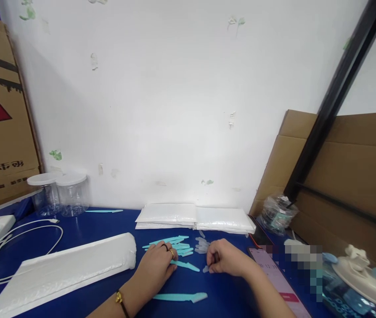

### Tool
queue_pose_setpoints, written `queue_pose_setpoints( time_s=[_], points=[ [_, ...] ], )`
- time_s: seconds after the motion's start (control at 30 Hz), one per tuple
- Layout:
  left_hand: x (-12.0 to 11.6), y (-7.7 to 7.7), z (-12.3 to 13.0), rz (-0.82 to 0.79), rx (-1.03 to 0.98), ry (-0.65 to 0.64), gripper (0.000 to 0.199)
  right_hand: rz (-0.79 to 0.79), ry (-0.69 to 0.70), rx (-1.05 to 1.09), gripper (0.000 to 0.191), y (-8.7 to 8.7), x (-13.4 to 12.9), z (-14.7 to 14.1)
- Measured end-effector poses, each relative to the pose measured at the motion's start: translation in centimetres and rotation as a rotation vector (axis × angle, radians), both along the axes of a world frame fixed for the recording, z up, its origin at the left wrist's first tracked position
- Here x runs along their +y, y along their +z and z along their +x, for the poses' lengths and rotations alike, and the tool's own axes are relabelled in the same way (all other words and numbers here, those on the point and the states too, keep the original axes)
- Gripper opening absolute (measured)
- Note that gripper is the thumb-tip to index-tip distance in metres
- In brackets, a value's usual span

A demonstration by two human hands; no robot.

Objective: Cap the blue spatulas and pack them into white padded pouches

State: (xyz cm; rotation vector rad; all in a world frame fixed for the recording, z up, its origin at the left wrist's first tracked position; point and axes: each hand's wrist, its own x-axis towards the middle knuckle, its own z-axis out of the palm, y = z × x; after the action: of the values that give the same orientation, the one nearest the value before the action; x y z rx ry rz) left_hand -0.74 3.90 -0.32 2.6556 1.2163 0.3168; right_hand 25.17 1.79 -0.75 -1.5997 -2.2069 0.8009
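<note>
My left hand (pixel 157 265) has its fingers closed on a turquoise razor-like stick (pixel 187 265), whose end points right. Beyond it lies a pile of similar turquoise sticks (pixel 178 242). My right hand (pixel 223 257) pinches a small translucent cap (pixel 205 269) near the tip of that stick, not touching it. Several more translucent caps (pixel 202 245) lie beside the pile, just left of my right hand. Closer to me, another turquoise stick (pixel 178 297) with a cap over its tip rests on the blue table.
White padded mailers (pixel 168 214) are stacked against the wall; another mailer (pixel 75 270) lies left. Clear jars (pixel 72 194), a white cable (pixel 61 234) and a stick (pixel 104 211) are at the left. A phone (pixel 274 274) and a bottle (pixel 356 282) stand right.
</note>
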Motion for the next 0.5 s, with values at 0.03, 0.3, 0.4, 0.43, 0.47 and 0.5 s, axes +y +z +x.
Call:
queue_pose_setpoints(
  time_s=[0.03,0.3,0.4,0.43,0.47,0.5],
  points=[
    [-0.01,-0.05,0.17,0.005,0.016,0.001,0.013,-0.035,0.010,0.021,0.011,0.02,-0.12,-0.09],
    [0.07,-0.15,0.36,-0.064,-0.006,0.050,0.008,0.017,0.021,0.025,0.009,0.26,-0.56,-0.57],
    [0.21,-0.32,0.30,-0.077,-0.021,0.048,0.008,-0.023,0.029,0.067,0.012,0.17,-0.42,-0.34],
    [0.25,-0.36,0.32,-0.079,-0.019,0.050,0.008,-0.038,0.033,0.077,0.013,0.17,-0.39,-0.29],
    [0.27,-0.38,0.34,-0.079,-0.015,0.051,0.008,-0.042,0.037,0.081,0.013,0.18,-0.39,-0.29],
    [0.29,-0.39,0.38,-0.077,-0.011,0.051,0.008,-0.034,0.040,0.077,0.013,0.22,-0.41,-0.32]
  ],
)
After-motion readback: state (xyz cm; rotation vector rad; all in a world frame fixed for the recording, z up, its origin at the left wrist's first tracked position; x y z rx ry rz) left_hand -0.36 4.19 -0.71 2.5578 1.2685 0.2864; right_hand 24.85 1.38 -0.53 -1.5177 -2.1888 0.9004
